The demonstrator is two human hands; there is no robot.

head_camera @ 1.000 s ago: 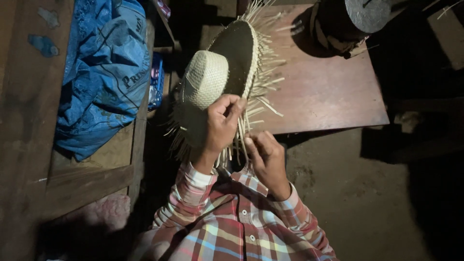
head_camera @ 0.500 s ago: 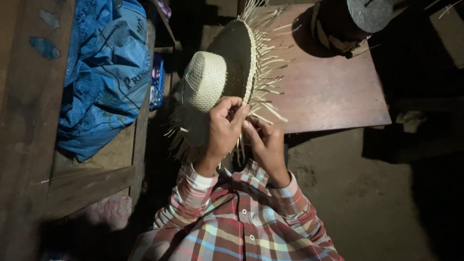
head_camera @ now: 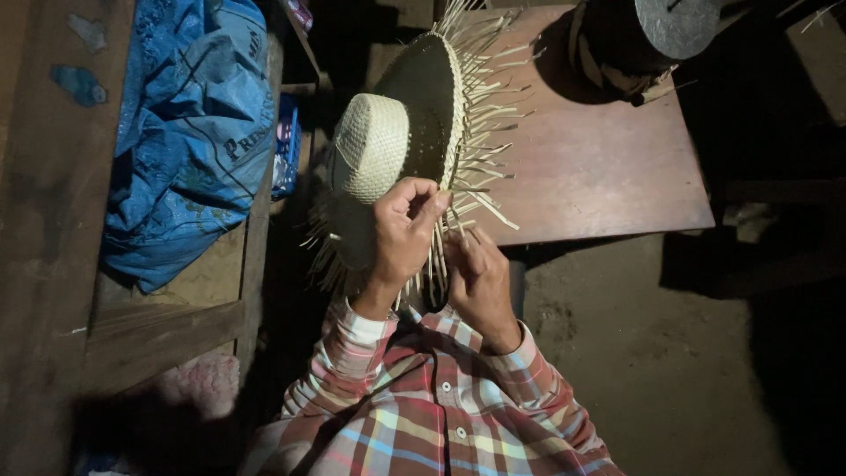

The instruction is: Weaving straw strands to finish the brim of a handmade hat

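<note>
Half-woven pale straw hat [head_camera: 388, 150], tilted on edge, crown facing left, loose strands fringing unfinished brim.

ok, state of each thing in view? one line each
hat: unfinished, loose strips sticking out round the brim
left hand: pinching strips at the brim
right hand: on the strips beside it
blue bag: crumpled
table: hat's brim resting on it

Matt woven-straw hat [head_camera: 388, 150], smooth wooden table [head_camera: 608, 167], glossy blue plastic sack [head_camera: 189, 132]
</note>
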